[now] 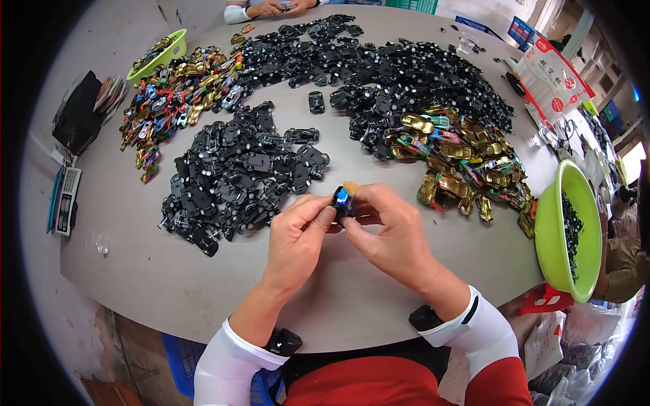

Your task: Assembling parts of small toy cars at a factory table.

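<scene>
Both hands meet over the grey table (135,271) near its front edge, pinching one small blue toy car (342,199) with a black base. My left hand (298,237) grips it from the left with thumb and fingers. My right hand (393,233) holds it from the right; a tan bandage wraps one fingertip. Just beyond the left hand lies a heap of black toy car bases (237,172). To the right of the right hand lies a pile of shiny gold and coloured car bodies (467,162).
A large spread of black bases (393,74) covers the far table. Another pile of coloured car bodies (179,91) and a green bowl (162,51) sit far left. A green bowl with black bits (552,233) stands at the right edge. Another person's hands (277,8) work at the far side.
</scene>
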### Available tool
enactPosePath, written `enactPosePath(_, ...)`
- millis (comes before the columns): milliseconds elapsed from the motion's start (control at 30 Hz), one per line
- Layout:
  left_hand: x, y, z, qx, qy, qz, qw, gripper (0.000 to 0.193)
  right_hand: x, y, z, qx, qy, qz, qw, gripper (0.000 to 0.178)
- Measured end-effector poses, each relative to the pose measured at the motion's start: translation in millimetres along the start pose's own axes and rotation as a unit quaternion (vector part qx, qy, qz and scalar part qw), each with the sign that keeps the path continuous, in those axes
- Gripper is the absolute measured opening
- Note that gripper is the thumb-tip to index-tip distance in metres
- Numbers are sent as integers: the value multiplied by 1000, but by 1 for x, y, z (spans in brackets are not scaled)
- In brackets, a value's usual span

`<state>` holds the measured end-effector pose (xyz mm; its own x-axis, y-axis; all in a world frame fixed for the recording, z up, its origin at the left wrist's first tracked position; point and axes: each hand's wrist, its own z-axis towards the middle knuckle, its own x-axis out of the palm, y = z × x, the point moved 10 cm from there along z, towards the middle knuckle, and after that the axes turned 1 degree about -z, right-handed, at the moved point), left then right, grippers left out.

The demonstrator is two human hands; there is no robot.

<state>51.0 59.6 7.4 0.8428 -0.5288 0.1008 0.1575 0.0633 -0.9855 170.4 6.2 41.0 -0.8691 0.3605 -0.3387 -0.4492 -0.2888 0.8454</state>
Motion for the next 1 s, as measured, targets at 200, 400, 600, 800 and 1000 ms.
enactPosePath(200, 0, 7, -1, -45, -17, -26, 999, 18, 1, 1, 1, 1, 20, -21, 1000, 31)
enactPosePath(400, 4, -12, 0, 49, 11, 66, 997, 16, -2, -2, 1, 3, 8, -3, 1000, 32)
enactPosePath(600, 1, 5, -2, -44, -25, -26, 998, 19, -2, 24, -1, -127, -3, -144, 981, 46)
enactPosePath(800, 3, 27, -1, -150, -23, -288, 945, 18, -13, 19, 2, -109, -68, -172, 977, 47)
enactPosePath(1000, 4, 26, 3, -140, -10, -329, 934, 20, -19, 1, 2, -28, -31, -166, 985, 25)
